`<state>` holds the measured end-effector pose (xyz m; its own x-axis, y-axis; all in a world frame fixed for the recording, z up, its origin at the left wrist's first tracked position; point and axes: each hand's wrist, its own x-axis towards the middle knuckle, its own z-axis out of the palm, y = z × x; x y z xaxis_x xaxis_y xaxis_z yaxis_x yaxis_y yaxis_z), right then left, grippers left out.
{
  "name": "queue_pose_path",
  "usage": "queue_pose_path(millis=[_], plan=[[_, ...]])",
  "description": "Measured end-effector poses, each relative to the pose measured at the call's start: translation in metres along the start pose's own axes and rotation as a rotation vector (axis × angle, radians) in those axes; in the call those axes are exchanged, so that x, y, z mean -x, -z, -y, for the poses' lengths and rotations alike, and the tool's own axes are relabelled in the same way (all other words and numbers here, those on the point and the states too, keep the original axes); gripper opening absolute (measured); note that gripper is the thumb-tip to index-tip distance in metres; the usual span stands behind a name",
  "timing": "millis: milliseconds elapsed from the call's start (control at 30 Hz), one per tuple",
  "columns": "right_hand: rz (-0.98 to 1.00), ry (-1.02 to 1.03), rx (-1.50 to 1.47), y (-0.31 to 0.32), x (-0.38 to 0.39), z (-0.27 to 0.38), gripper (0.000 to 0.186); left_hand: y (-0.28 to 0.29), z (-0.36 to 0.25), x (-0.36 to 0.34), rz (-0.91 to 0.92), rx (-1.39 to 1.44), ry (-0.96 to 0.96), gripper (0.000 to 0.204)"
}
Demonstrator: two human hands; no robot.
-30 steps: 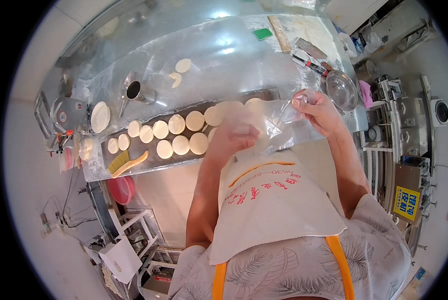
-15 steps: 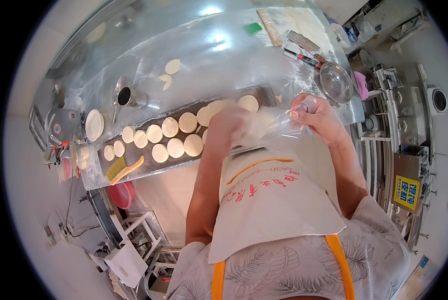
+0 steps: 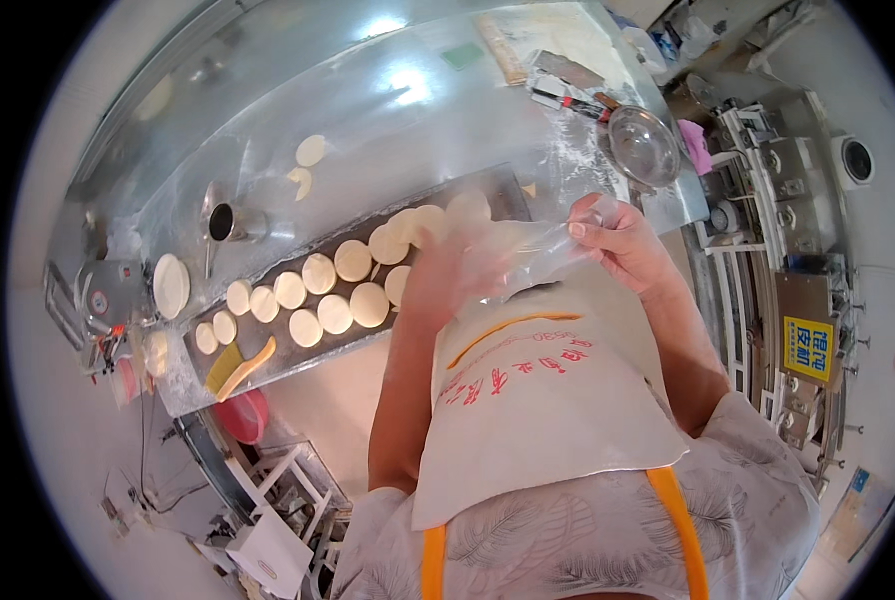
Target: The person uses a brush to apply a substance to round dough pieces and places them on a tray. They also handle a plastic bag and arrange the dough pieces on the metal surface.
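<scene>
My right hand (image 3: 623, 243) pinches the rim of a thin clear plastic bag (image 3: 524, 262) held above the table's near edge. My left hand (image 3: 446, 268) reaches inside that bag, seen blurred through the film; whether it grips anything there I cannot tell. Just beyond the bag, several round pale dough discs (image 3: 336, 290) lie in two rows on a long dark tray (image 3: 298, 352) that runs across the steel table (image 3: 388, 120). A white apron (image 3: 538, 400) covers my front below the hands.
A steel funnel-like cup (image 3: 223, 218) and two loose dough pieces (image 3: 308, 160) sit behind the tray. A round metal bowl (image 3: 644, 146) and small tools lie at the right. A yellow scraper (image 3: 238, 365) rests at the tray's left end, a white disc stack (image 3: 171, 284) beside it. Machinery stands right.
My left hand has gone deeper into the bag and shifted slightly right. My right hand keeps its hold on the bag's rim.
</scene>
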<state>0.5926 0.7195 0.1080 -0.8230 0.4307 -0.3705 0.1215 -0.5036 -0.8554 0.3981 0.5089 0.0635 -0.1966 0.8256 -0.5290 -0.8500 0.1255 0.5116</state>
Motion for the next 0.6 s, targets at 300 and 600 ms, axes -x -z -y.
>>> queue_pose_path(millis=[300, 600], plan=[[0.048, -0.083, 0.181, 0.023, 0.024, -0.004, 0.019, 0.015, 0.004, -0.031, 0.021, -0.519, 0.030, 0.019], [0.046, 0.330, 0.781, 0.060, -0.029, 0.020, 0.042, -0.035, -0.004, -0.020, -0.218, -0.718, -0.379, 0.013]])
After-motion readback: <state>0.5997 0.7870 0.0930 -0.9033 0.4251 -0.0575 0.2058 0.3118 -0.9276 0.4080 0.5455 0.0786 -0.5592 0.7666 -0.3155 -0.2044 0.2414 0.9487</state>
